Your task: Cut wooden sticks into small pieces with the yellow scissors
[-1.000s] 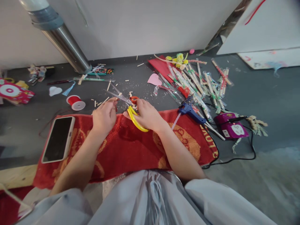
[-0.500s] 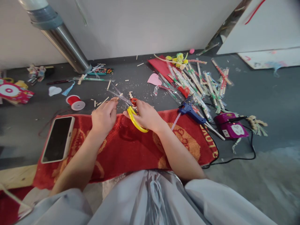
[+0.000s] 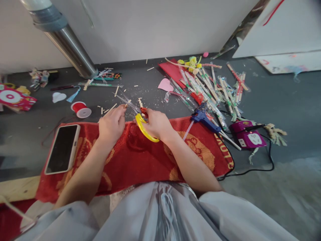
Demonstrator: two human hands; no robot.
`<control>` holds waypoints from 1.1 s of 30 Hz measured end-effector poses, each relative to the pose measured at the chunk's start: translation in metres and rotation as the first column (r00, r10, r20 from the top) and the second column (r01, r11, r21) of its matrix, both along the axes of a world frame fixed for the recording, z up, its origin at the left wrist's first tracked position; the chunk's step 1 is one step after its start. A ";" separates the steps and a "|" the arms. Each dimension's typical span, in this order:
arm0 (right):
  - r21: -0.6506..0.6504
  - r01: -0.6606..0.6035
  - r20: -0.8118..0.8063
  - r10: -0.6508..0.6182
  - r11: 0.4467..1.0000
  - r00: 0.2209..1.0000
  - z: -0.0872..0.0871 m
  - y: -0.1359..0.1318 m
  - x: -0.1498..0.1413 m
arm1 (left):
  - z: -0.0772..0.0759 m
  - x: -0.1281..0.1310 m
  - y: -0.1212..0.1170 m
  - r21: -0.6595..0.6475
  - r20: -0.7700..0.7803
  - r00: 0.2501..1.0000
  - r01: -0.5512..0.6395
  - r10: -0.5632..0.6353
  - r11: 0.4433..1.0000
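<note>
In the head view, my right hand (image 3: 158, 124) is closed round the yellow handle of a pair of scissors (image 3: 144, 129). Their blades point to the far left, over the grey tabletop. My left hand (image 3: 112, 124) is closed beside the blades, its fingertips pinching a small piece of wooden stick (image 3: 129, 101) that reaches the blades. Most of that piece is hidden by fingers. Short cut stick pieces (image 3: 110, 108) and pale crumbs lie around the blades. Both wrists are above a red towel (image 3: 140, 160).
A phone (image 3: 62, 149) lies on the towel's left end, near a red thread spool (image 3: 81, 109). To the right are a blue glue gun (image 3: 204, 120), a purple power block (image 3: 247, 134) with a black cable, and a heap of wrapped chopsticks (image 3: 205, 88). A metal pipe (image 3: 72, 50) stands at the back left.
The scissor blades have drawn closer together as my right fingers squeezed the handle. My left hand stays almost in the same place.
</note>
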State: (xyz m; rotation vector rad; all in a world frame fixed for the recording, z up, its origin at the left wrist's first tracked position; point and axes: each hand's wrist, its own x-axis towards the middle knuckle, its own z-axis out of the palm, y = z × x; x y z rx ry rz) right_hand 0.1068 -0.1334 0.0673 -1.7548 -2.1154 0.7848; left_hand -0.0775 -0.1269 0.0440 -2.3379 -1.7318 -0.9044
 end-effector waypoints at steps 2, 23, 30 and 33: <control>0.001 0.010 0.015 -0.010 1.000 1.000 0.000 0.000 -0.002 | 0.000 0.000 0.000 -0.012 -0.016 1.000 -0.011 0.010 1.000; 0.194 -0.108 -0.013 0.113 0.975 0.994 -0.007 -0.005 0.005 | 0.012 -0.006 0.006 -0.200 0.146 0.973 0.205 -0.177 0.958; 0.136 -0.083 -0.027 0.087 0.987 0.996 -0.003 -0.004 0.001 | 0.012 -0.006 0.005 -0.198 0.152 0.980 0.155 -0.126 0.968; 0.068 -0.053 -0.027 0.055 0.996 0.998 -0.001 -0.004 -0.002 | 0.010 -0.008 0.005 -0.176 0.130 0.985 0.135 -0.113 0.975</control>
